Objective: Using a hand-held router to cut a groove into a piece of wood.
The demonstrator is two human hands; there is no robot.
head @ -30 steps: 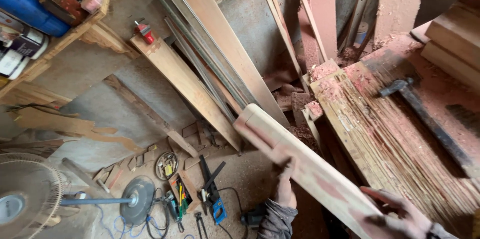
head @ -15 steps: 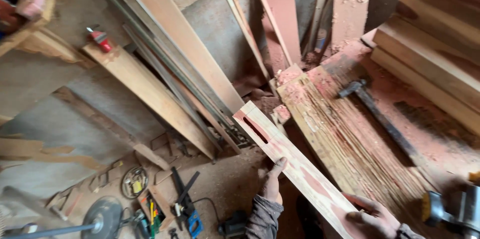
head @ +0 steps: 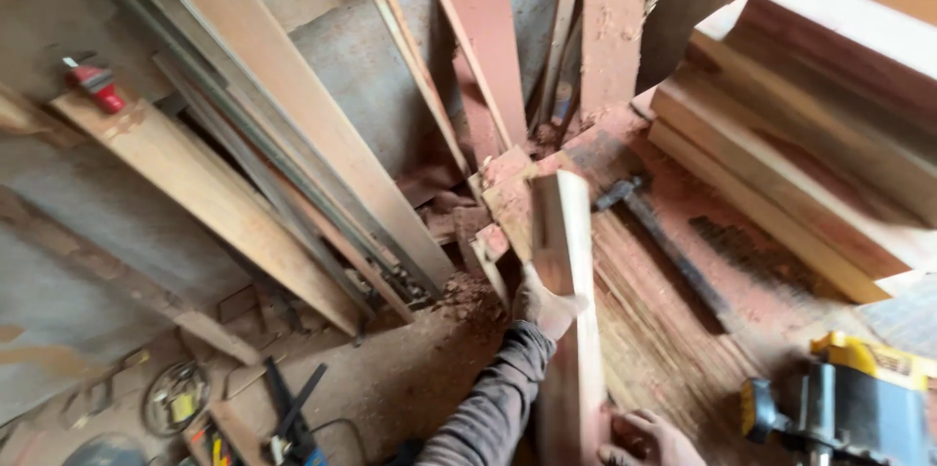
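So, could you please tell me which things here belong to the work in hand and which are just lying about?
In hand:
- plank, held by left hand and right hand

Lying about:
- hammer
- yellow power tool
- stacked timber
- red clamp

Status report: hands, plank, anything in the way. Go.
Left hand gripping the plank midway, right hand holding its near end. Plank up on edge over the workbench. Hammer lying just beside it; power tool at right.
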